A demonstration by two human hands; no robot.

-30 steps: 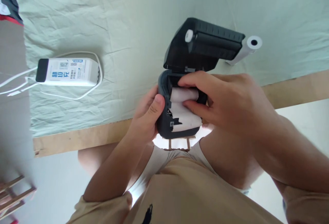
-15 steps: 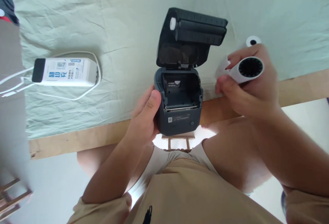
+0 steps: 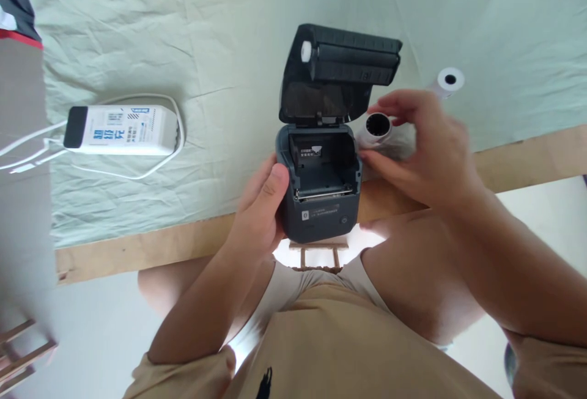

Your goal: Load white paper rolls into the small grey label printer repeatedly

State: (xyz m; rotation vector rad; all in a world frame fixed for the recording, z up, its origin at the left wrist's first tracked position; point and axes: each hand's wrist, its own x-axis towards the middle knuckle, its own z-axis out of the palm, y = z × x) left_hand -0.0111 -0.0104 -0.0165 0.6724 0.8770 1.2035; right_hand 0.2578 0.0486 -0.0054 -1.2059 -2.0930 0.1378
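My left hand (image 3: 259, 209) grips the left side of a dark grey portable label printer (image 3: 321, 215), its thumb along the edge. The printer's lid (image 3: 328, 96) stands raised, with a black roller and a white knob on it, and the paper bay shows no roll inside. Close by the printer's right side, a white paper roll (image 3: 364, 137) with a dark core stands between the thumb and fingers of my right hand (image 3: 431, 148). The hand's back covers part of what lies beneath it.
A second white paper roll (image 3: 443, 88) lies farther right on the pale green cloth (image 3: 220, 38). At left, a white box-shaped charger (image 3: 121, 130) has white cables looped around it. The wooden table edge (image 3: 137, 258) runs in front of my legs.
My right hand has moved left with the paper roll, bringing it from off to the right to close beside the printer. My left hand and the printer have barely moved.
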